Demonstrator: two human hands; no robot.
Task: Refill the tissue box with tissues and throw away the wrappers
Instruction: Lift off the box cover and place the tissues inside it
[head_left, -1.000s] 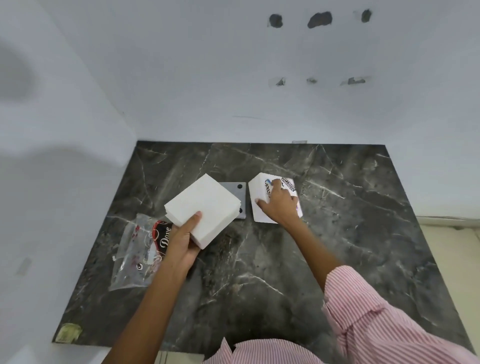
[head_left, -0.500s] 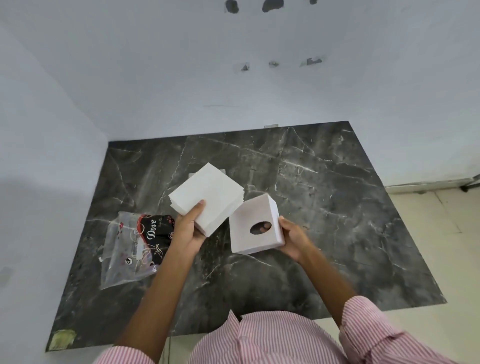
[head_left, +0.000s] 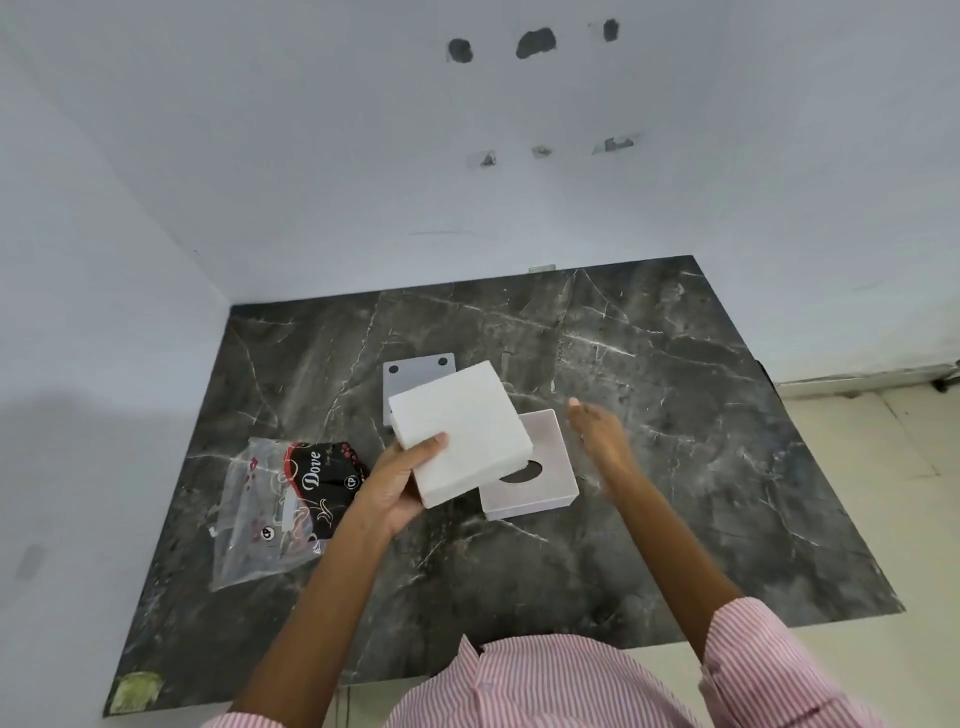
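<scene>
My left hand (head_left: 396, 484) grips a thick white stack of tissues (head_left: 460, 433) by its near-left corner and holds it above the marble table (head_left: 675, 467). Under the stack's right edge lies the pale tissue box (head_left: 540, 486), open side up with an oval hole in its floor, resting on the table. Just right of the box my right hand (head_left: 597, 436) hovers with spread fingers, blurred, holding nothing. The box's grey base plate (head_left: 410, 371) with two black dots lies behind the stack. A clear and black "Dove" wrapper (head_left: 280, 509) lies flat at the left.
The dark marble table sits in a corner between two white walls. A scrap of yellowish tape (head_left: 136, 696) sticks to its near-left corner. Pale floor tiles (head_left: 883, 441) show to the right of the table.
My right hand set the tissue box down on the table and let go of it. My left hand moved the tissue stack right, over the box's edge.
</scene>
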